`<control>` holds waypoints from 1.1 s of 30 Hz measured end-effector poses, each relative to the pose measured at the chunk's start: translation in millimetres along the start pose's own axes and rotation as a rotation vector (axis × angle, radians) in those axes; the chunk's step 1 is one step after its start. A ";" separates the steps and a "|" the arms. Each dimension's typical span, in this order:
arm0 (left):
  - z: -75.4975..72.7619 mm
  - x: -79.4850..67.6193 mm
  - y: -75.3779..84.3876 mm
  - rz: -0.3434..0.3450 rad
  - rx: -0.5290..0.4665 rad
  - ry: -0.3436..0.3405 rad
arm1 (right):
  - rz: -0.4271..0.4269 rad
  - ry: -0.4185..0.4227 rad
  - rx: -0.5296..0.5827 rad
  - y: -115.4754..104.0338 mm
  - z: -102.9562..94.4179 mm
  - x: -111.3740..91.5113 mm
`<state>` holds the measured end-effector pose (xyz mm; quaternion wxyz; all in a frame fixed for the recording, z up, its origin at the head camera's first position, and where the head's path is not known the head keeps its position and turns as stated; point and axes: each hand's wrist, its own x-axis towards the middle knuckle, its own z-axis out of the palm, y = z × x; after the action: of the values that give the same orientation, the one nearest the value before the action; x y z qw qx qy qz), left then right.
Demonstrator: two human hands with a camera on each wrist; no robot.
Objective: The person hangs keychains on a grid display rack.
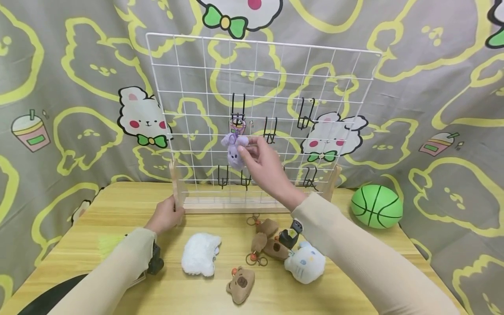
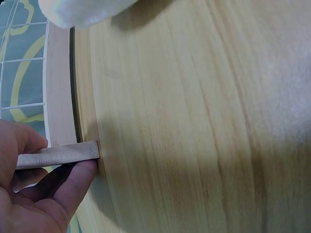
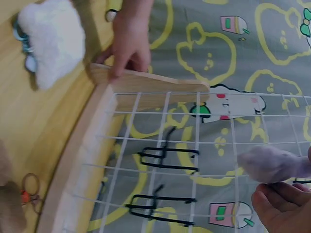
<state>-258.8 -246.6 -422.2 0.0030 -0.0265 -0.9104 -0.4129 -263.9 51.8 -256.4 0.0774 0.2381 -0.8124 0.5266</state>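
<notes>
My right hand [image 1: 269, 168] pinches a small purple plush keychain [image 1: 234, 154] in front of a white wire grid rack [image 1: 189, 92]. The keychain's top ring overlaps the end of a black hook [image 1: 238, 103] high on the grid in the head view. Seen from the right wrist, the plush [image 3: 269, 164] lies against the fingers of that hand [image 3: 284, 208]. Low at the rack's left end, my left hand [image 1: 163, 215] grips the wooden side support [image 1: 179, 190]. The left wrist view has that board [image 2: 63, 154] between thumb and fingers.
Several other black hooks, one of them a hook [image 1: 306, 114] at upper right, hang on the grid. On the table lie a white fluffy plush [image 1: 200, 254], brown plush keychains [image 1: 241, 285], a white-and-blue plush [image 1: 306, 264] and a green ball [image 1: 376, 206]. Patterned cloth hangs behind.
</notes>
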 end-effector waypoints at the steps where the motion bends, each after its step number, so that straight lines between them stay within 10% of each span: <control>1: 0.2 -0.2 -0.4 0.000 0.000 -0.001 | 0.009 -0.010 -0.008 2.6 0.2 -2.6; 28: 0.1 1.6 0.8 0.006 0.031 0.007 | -0.132 -0.155 -0.255 53.9 22.9 -66.0; 33: 1.3 3.6 -3.5 -0.003 0.028 0.008 | -0.132 -0.305 -0.264 60.5 36.7 -76.5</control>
<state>-262.5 -247.8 -425.5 0.0064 -0.0233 -0.9161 -0.4003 -220.7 62.5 -350.7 0.0185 0.3557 -0.8592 0.3673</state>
